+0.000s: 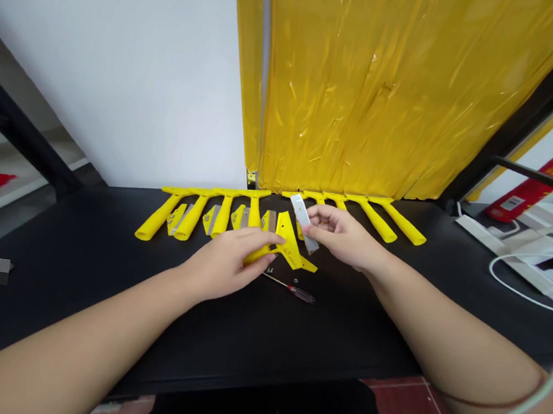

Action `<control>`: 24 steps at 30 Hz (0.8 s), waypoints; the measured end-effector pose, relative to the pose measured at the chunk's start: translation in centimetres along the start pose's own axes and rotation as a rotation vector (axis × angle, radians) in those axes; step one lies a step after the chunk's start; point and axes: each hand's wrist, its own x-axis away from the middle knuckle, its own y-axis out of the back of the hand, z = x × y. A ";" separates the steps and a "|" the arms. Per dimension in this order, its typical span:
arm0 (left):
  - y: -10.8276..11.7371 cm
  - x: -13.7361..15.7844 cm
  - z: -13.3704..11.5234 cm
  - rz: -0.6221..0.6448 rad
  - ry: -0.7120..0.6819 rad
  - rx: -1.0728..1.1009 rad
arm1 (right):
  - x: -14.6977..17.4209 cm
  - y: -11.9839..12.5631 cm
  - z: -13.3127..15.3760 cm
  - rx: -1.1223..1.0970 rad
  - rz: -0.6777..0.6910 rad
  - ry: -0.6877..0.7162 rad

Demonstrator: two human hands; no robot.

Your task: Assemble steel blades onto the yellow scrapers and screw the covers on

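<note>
A: Where are we looking first?
B: At the left hand [230,258]! We see it wrapped around the handle of a yellow T-shaped tool [287,242], the wide head sticking out towards the right hand [346,237].
A: And what do we have in that one?
B: A pale flat strip [300,211], pinched between thumb and fingers, tilted, right by the yellow head. Whether the two touch, we can't tell.
A: On the near side of the hands?
B: We spot a screwdriver [302,295] lying on the black desk [218,354], its handle pointing away from the left hand, a small ring [296,281] just beside it.
A: And farther out?
B: Beyond the left hand we count four yellow handles [158,217] in a row, small metal-and-yellow pieces [210,220] among them. Further handles [379,221] lie beyond the right hand, and well off to its right, we find a red bottle [536,184].
</note>
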 end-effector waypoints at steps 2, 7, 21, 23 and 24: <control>-0.1 0.0 0.0 0.017 0.000 -0.027 | -0.1 0.1 -0.3 0.047 -0.010 0.039; -0.2 0.1 0.1 0.052 -0.013 -0.041 | -0.1 0.3 -0.3 0.374 -0.130 0.252; -0.3 0.1 0.1 0.091 0.014 -0.081 | 0.4 -0.6 0.5 0.187 -0.117 0.051; -0.2 0.2 0.0 0.093 0.011 -0.108 | 0.3 -1.0 0.0 0.038 -0.066 -0.029; -0.2 0.2 -0.1 0.095 0.009 -0.125 | 0.3 -1.1 -0.2 -0.028 -0.053 -0.054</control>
